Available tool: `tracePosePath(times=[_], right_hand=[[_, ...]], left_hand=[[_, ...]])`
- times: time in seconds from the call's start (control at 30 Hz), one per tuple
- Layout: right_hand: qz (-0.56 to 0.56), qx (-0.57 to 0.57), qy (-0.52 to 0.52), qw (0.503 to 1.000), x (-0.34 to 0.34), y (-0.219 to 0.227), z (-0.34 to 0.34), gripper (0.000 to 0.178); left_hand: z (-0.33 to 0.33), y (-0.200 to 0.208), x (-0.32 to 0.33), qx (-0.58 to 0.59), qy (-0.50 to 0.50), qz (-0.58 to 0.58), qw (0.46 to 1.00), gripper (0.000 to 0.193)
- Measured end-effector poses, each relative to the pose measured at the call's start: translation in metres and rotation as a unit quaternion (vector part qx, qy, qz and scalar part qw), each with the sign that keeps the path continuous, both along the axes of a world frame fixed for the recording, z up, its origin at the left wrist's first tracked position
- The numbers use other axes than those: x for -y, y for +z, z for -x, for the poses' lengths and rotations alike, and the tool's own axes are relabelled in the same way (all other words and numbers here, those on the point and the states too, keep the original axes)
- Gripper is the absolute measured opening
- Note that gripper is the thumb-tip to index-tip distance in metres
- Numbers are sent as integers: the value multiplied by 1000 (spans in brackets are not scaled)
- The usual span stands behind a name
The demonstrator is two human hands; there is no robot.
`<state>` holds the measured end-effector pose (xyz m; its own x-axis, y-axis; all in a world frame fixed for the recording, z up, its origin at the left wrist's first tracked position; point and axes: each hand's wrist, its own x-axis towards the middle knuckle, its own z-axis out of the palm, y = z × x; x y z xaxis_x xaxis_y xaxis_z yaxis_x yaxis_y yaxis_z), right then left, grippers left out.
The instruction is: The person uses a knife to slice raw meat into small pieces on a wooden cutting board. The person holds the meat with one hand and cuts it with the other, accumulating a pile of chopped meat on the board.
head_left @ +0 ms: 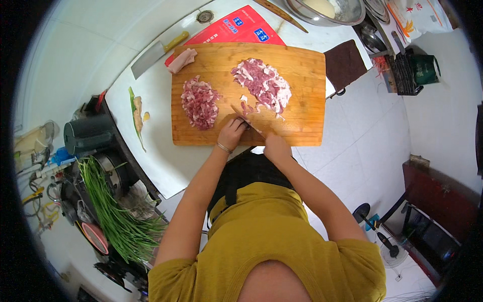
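Observation:
A wooden cutting board (pixel 302 123) lies before me with two heaps of raw meat on it. Finely diced meat (pixel 200 104) forms the left heap, and larger sliced meat with pale fat (pixel 262 84) the right one. Near the board's front edge my right hand (pixel 277 149) is closed round the handle of a kitchen knife (pixel 255 130), its blade slanting to the far left. My left hand (pixel 232 134) is beside the blade, fingers curled down at the board; what they hold is hidden. A few meat scraps (pixel 246 107) lie just beyond the blade.
A cleaver (pixel 151 58) with a yellow handle lies behind the board, near a pale meat piece (pixel 182 60) on its far left corner. Ginger and scallion (pixel 137 113) lie left. A metal bowl (pixel 332 17) stands at the back; green stalks (pixel 113 211) are at lower left.

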<state>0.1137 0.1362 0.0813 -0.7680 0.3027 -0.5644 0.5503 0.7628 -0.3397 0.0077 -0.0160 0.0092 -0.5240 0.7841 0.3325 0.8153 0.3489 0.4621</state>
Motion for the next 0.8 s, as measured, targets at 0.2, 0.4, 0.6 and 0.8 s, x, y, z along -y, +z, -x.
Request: tracePosePath(times=[0.2,0.4,0.6,0.8], right_hand=[[-1,-11,6,1000,-9,-16,8,17],[-30,-73,-47,996,-27,-13,35,16],[-15,-59,-13,998,-27,-5,11,16],[-6,-27,13,1000,-15,-11,14,14]], left_hand=[[-5,7,-8,-27,21,-26,999,21],[-4,1,-22,7,33,-10,999,28],[-7,20,-9,7,34,-1,999,24],[-4,-4,-11,-27,9,-9,1000,21]])
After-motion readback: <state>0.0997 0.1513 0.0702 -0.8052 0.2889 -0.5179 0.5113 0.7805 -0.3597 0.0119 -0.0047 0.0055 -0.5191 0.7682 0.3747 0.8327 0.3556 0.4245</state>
